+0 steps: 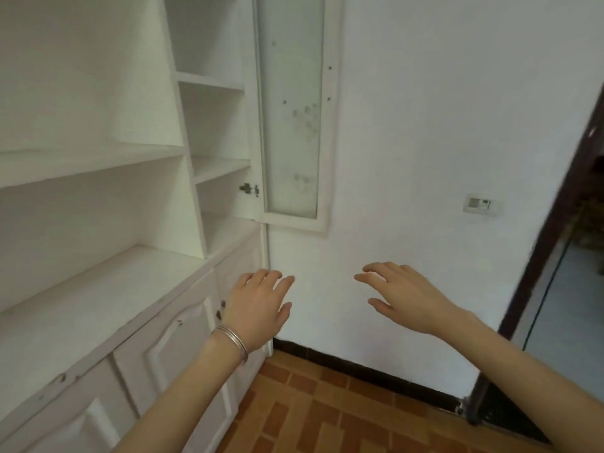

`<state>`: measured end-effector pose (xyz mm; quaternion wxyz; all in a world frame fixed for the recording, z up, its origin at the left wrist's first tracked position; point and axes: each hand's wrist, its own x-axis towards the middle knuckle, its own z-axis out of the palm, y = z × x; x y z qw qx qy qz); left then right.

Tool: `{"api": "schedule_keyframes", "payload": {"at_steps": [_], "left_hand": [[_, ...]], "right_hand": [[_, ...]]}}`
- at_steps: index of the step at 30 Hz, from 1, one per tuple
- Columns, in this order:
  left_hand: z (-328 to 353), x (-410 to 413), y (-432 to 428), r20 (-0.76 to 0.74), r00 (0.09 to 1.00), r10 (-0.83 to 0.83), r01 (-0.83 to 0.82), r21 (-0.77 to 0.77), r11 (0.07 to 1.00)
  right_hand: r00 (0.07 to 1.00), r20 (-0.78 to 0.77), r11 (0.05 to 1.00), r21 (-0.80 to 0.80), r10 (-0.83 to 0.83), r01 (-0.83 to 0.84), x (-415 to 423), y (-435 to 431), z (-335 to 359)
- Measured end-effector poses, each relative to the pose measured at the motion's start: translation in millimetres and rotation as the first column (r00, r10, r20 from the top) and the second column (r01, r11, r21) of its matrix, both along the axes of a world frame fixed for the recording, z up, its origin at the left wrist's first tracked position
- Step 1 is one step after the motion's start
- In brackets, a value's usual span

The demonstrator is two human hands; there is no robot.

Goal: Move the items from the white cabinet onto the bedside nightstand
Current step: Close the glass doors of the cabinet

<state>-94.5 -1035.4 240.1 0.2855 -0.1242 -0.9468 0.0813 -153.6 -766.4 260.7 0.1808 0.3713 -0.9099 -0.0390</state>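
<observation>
To the left of your left hand stands the white cabinet point(98, 289). Its open shelves rise above and left of the hand, and its panelled lower doors point(170, 341) sit just beside your wrist. No item to be moved shows on any shelf in view, and the nightstand is out of view, so I cannot tell you where the items are. Above your left hand, the frosted glass door point(291, 109) hangs swung open against the wall.

Your left hand point(258, 305), with thin bangles point(233, 341) at its wrist, is released and holds nothing, its fingers spread and relaxed. It is near the cabinet's corner, apparently not touching it. Your right hand point(405, 299), well apart to its right, is likewise loose and unladen, hovering before the wall. Up and right of it sits a wall plate point(480, 203), and beyond that a dark-framed doorway point(555, 256).

My judgement is that you are between carries, or searching. The next move calls for finding an item, perhaps behind those lower doors, before either hand closes. No brand, label or writing is readable, and the marks on the wall plate are too small to make out.
</observation>
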Motion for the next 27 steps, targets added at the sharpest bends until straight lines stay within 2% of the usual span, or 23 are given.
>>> {"api": "schedule_keyframes", "payload": {"at_steps": [5, 10, 16, 23, 27], "left_hand": [[-9.5, -56.6, 70.5, -0.007, 0.999, -0.044, 0.045, 0.036, 0.998], [-10.7, -97.3, 88.4, -0.004, 1.000, -0.015, 0.016, 0.017, 1.000], [-7.6, -149.8, 59.8, -0.005, 0.998, 0.057, -0.057, 0.025, 0.998], [2.3, -245.2, -1.0, -0.088, 0.989, 0.122, -0.121, 0.017, 0.993], [13.4, -310.6, -23.2, -0.124, 0.989, 0.086, -0.085, 0.010, 0.996]], "right_hand": [[0.999, 0.005, 0.998, 0.048, -0.049, 0.049, -46.0, 74.8, 9.0], [0.999, -0.018, 0.999, 0.036, -0.031, 0.031, -91.9, 100.9, 13.6], [0.997, -0.035, 0.998, 0.005, 0.064, -0.064, -167.8, 65.1, 7.7], [0.985, -0.087, 0.988, -0.002, 0.150, -0.151, -279.8, 0.5, 18.3], [0.984, -0.098, 0.989, -0.003, 0.146, -0.147, -343.1, -22.8, 35.4]]}}
